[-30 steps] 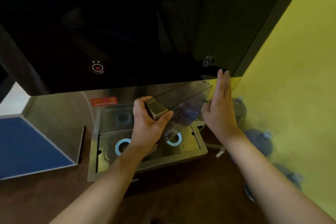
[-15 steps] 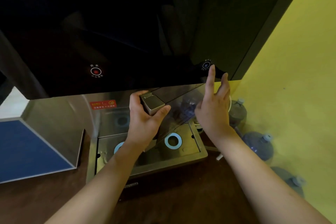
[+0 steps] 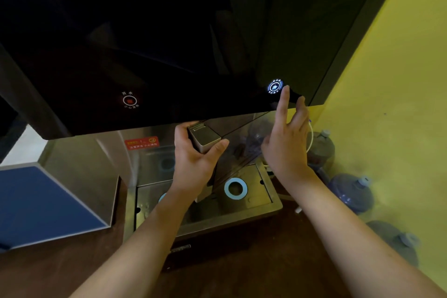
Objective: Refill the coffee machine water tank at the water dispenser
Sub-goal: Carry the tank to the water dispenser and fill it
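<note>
My left hand (image 3: 197,162) grips the clear water tank (image 3: 238,147) by its silver handle block, holding it tilted under the dispenser's black front panel (image 3: 169,55), above the steel drip tray (image 3: 261,205). The tank's far end is hidden under the panel. My right hand (image 3: 287,147) is raised with fingers apart, its index fingertip touching the panel just below the lit blue-white button (image 3: 275,86). A red hot-water button (image 3: 130,100) glows on the panel's left.
Two blue rings (image 3: 235,189) mark the tray's spots. A red warning label (image 3: 142,143) sits on the steel back wall. Several large water bottles (image 3: 350,191) lie on the floor at right by the yellow wall (image 3: 387,104). A blue-topped unit (image 3: 36,201) stands at left.
My right hand rose from beside the tank to the right button, which now glows brighter. The tank moved further under the panel in my left hand.
</note>
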`<action>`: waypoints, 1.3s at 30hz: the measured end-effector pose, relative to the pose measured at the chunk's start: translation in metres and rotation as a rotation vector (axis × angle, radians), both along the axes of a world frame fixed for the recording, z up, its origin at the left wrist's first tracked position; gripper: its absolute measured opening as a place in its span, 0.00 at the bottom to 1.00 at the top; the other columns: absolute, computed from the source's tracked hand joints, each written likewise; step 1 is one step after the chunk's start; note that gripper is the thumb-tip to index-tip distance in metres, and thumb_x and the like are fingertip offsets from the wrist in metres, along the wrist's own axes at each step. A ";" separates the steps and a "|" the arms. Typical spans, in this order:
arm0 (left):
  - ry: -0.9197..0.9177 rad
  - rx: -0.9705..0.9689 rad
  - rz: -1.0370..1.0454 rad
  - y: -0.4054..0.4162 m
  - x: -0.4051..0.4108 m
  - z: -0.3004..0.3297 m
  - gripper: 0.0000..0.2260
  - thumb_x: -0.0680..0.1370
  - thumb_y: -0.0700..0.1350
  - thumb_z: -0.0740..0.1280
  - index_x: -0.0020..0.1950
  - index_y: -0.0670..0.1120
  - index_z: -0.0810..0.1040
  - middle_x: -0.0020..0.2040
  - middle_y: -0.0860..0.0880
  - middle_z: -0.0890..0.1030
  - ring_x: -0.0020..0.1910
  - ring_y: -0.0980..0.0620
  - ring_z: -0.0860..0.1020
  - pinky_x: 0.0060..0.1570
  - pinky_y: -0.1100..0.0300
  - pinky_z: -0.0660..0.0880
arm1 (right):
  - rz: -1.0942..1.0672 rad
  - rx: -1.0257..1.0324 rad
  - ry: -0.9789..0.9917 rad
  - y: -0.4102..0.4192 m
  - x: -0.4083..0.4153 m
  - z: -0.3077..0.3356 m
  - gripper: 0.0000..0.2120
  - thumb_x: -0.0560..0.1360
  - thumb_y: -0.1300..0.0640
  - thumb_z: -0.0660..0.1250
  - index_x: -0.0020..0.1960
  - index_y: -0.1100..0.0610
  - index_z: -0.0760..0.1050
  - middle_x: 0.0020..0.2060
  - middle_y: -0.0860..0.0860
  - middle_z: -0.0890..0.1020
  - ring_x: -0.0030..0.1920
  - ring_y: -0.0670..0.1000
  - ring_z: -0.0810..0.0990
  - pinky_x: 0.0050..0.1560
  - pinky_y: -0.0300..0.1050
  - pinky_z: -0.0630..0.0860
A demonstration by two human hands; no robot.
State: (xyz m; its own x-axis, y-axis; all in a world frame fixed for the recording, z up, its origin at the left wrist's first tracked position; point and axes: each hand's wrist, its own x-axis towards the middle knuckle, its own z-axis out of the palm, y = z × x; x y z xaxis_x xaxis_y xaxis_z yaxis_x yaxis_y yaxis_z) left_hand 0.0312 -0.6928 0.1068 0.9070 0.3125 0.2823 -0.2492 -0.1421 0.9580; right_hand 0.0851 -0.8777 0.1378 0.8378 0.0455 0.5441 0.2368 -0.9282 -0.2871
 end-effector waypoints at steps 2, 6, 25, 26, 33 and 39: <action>0.001 -0.001 -0.004 0.001 0.000 -0.001 0.30 0.69 0.52 0.78 0.65 0.54 0.67 0.63 0.43 0.74 0.63 0.44 0.77 0.60 0.42 0.78 | 0.006 0.004 -0.002 -0.001 0.000 0.000 0.51 0.69 0.64 0.71 0.80 0.55 0.40 0.74 0.70 0.55 0.74 0.69 0.57 0.74 0.62 0.61; 0.043 -0.022 -0.013 0.002 0.001 -0.004 0.30 0.68 0.55 0.78 0.64 0.56 0.67 0.63 0.42 0.74 0.64 0.41 0.76 0.61 0.41 0.77 | 0.023 0.007 -0.004 -0.001 -0.001 0.000 0.51 0.70 0.65 0.70 0.79 0.53 0.38 0.74 0.70 0.54 0.75 0.70 0.56 0.74 0.62 0.61; 0.064 -0.010 -0.015 0.003 -0.002 -0.006 0.33 0.65 0.61 0.78 0.65 0.55 0.67 0.63 0.44 0.74 0.63 0.43 0.76 0.61 0.41 0.77 | 0.003 -0.003 0.002 0.001 -0.001 0.001 0.52 0.70 0.64 0.72 0.79 0.53 0.38 0.74 0.69 0.54 0.74 0.69 0.57 0.74 0.59 0.60; 0.062 -0.008 -0.015 0.002 -0.003 -0.005 0.32 0.66 0.59 0.78 0.65 0.56 0.67 0.62 0.44 0.74 0.63 0.43 0.76 0.60 0.42 0.78 | 0.002 -0.004 -0.001 0.001 0.000 0.001 0.52 0.70 0.64 0.72 0.79 0.53 0.39 0.74 0.69 0.54 0.74 0.69 0.57 0.74 0.59 0.60; 0.054 -0.025 -0.023 0.003 -0.003 -0.004 0.31 0.67 0.55 0.78 0.65 0.55 0.67 0.62 0.43 0.75 0.61 0.44 0.78 0.59 0.43 0.79 | -0.005 -0.018 0.004 0.002 0.000 0.000 0.52 0.70 0.65 0.72 0.79 0.52 0.38 0.74 0.70 0.54 0.74 0.70 0.57 0.74 0.60 0.59; 0.059 -0.016 -0.020 0.003 0.000 -0.004 0.31 0.67 0.54 0.79 0.65 0.56 0.67 0.62 0.42 0.75 0.61 0.44 0.78 0.59 0.43 0.79 | 0.005 -0.004 -0.006 0.002 0.001 0.000 0.51 0.70 0.66 0.70 0.79 0.51 0.38 0.74 0.70 0.54 0.74 0.70 0.57 0.73 0.61 0.62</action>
